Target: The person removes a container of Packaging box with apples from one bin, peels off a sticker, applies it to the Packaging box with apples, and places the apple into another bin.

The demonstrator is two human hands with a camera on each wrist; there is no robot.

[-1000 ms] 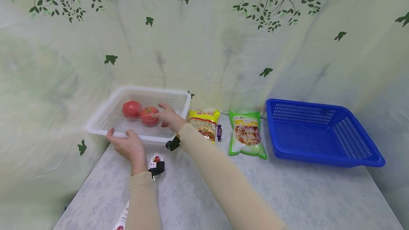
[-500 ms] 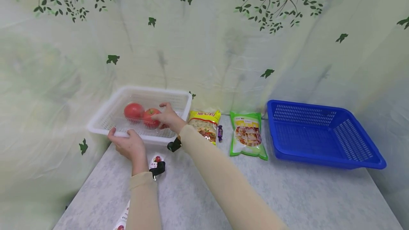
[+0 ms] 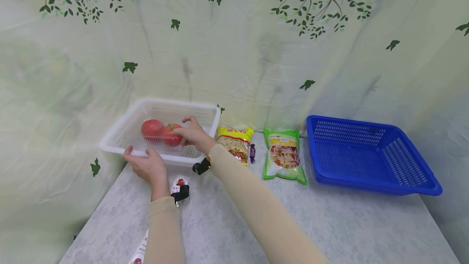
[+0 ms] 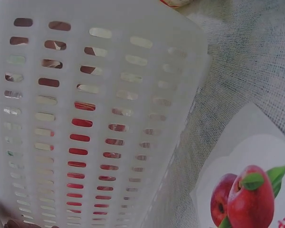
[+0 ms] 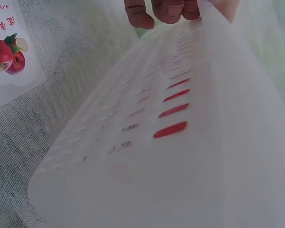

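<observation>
1. Left hand (image 3: pixel 149 168) grips the near rim of a white slotted plastic basket (image 3: pixel 183 160), probably light, at the far-left corner of a mottled grey desk (image 3: pixel 220 215).
2. Inside, right hand (image 3: pixel 195 135) touches one of two round red fruits (image 3: pixel 169 134): likely firm, slippery, best cupped; grip unclear.
3. Pale leaf-printed sheeting (image 3: pixel 234 52) hangs behind.

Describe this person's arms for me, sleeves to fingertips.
The left sleeve and right sleeve are long, plain and beige, reaching the wrists. A small black device is worn at the left wrist and a similar device at the right. No gloves show.
</observation>
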